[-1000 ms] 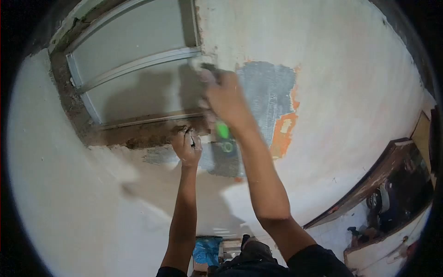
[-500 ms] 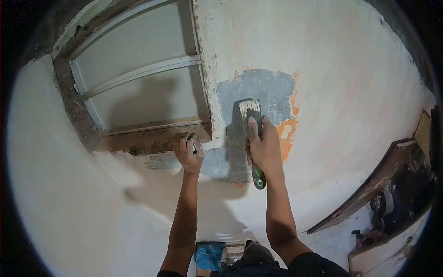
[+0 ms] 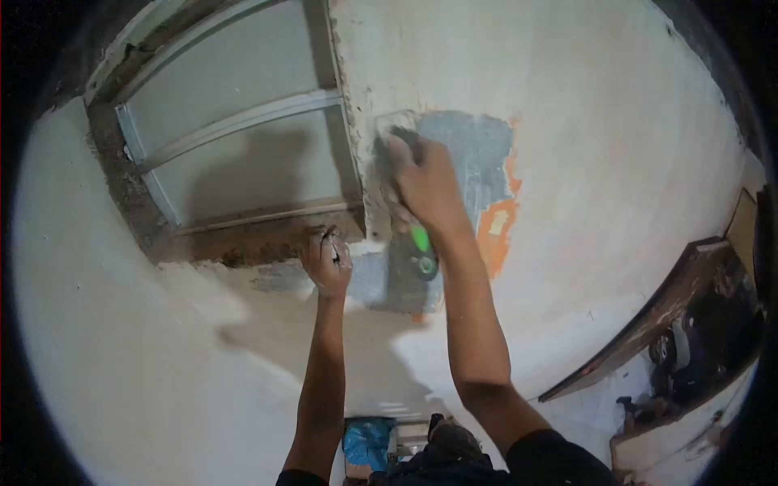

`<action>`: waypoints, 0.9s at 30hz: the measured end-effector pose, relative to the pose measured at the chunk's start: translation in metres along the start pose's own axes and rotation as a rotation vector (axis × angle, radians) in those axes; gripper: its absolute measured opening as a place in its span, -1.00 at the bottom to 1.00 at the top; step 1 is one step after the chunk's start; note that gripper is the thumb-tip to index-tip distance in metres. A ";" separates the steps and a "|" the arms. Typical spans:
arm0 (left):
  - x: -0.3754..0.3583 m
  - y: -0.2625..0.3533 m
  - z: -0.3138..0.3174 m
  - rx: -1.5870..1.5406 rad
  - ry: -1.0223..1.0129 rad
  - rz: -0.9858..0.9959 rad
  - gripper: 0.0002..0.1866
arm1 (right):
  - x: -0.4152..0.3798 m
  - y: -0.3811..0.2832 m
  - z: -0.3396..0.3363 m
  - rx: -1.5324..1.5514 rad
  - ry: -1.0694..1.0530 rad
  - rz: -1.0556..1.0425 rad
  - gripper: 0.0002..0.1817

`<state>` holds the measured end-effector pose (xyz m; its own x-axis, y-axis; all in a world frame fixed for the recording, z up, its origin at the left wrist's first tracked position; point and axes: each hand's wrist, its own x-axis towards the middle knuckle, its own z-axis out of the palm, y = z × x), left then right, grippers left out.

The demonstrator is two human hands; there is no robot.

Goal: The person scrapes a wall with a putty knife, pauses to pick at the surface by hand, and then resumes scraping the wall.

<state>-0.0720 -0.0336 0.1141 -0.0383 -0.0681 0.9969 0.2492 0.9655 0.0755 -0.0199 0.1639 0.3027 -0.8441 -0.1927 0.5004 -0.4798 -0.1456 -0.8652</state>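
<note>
My right hand (image 3: 433,186) is wrapped round a putty knife (image 3: 421,251) with a dark, green-marked handle; its blade end is blurred against the wall strip beside the window opening. Right of it lies a grey patch (image 3: 478,154) on the pale wall, edged by exposed orange (image 3: 492,235). My left hand (image 3: 328,263), smeared with whitish material, is closed at the lower edge of the opening, near the rough brown sill (image 3: 251,243). What its curled fingers hold, if anything, is hidden.
A window frame with pale panes (image 3: 243,121) sits in the recess at upper left. A blue plastic bag (image 3: 369,441) lies below me. At lower right are a dark wooden panel (image 3: 648,312) and a partly visible wheel (image 3: 662,348).
My right hand has moved up and left with the putty knife, from the grey patch to the wall beside the window. My left hand stays at the sill.
</note>
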 end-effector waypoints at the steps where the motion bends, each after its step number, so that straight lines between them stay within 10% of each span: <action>1: 0.001 -0.001 -0.001 0.007 -0.002 0.000 -0.91 | 0.014 0.025 0.019 -0.255 -0.055 -0.026 -0.76; 2: 0.000 -0.007 0.006 0.026 0.120 0.102 -0.87 | -0.017 0.019 0.039 -0.462 0.059 -0.792 -0.84; 4: -0.018 -0.005 0.001 0.034 0.071 0.052 -0.87 | -0.062 0.015 0.075 -0.258 -0.214 -0.269 -0.86; 6: -0.017 -0.009 0.002 0.062 0.034 -0.015 -0.86 | -0.095 0.058 0.091 -0.266 -0.040 -0.603 -0.82; 9: -0.009 -0.013 0.005 0.057 -0.021 -0.061 -0.84 | -0.134 0.091 0.031 -0.019 -0.444 0.106 -0.74; 13: 0.001 -0.008 -0.002 -0.019 -0.074 0.056 -0.87 | -0.208 0.250 -0.056 0.064 -0.403 0.919 -0.71; 16: -0.006 -0.018 0.005 0.078 0.049 0.191 -0.87 | -0.383 0.446 -0.161 -0.988 -0.488 0.256 -0.48; 19: -0.002 -0.012 0.001 0.086 -0.027 0.135 -0.85 | -0.493 0.418 -0.235 -1.123 -0.901 0.461 -0.63; 21: 0.003 -0.001 -0.001 0.262 0.020 0.261 -0.82 | -0.512 0.353 -0.224 0.201 0.460 1.328 -0.68; 23: 0.002 -0.002 -0.001 0.177 -0.018 0.170 -0.82 | -0.518 0.334 -0.227 0.380 0.687 1.494 -0.74; 27: 0.006 0.010 -0.009 0.000 -0.122 -0.065 -0.81 | -0.540 0.425 -0.237 -0.398 -0.002 1.063 -0.83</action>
<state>-0.0616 -0.0269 0.1212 -0.1716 -0.0997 0.9801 0.2425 0.9600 0.1401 0.1755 0.4364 -0.3429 -0.8686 -0.0359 -0.4943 0.4380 0.4110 -0.7995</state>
